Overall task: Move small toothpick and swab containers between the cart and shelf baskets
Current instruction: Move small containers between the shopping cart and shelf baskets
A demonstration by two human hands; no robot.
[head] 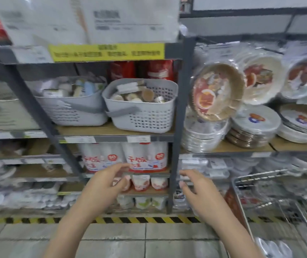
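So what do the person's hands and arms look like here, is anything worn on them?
Both forearms are bare up to the bottom edge of the picture, with no sleeve in view. The left hand and the right hand wear no gloves, and no ring, watch or bracelet shows on either. The picture is a little blurred, so small details such as the nails cannot be made out.

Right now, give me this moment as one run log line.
left hand: empty, open | right hand: empty, open | both below grey baskets | wire cart: right | stage: reaching, nothing held
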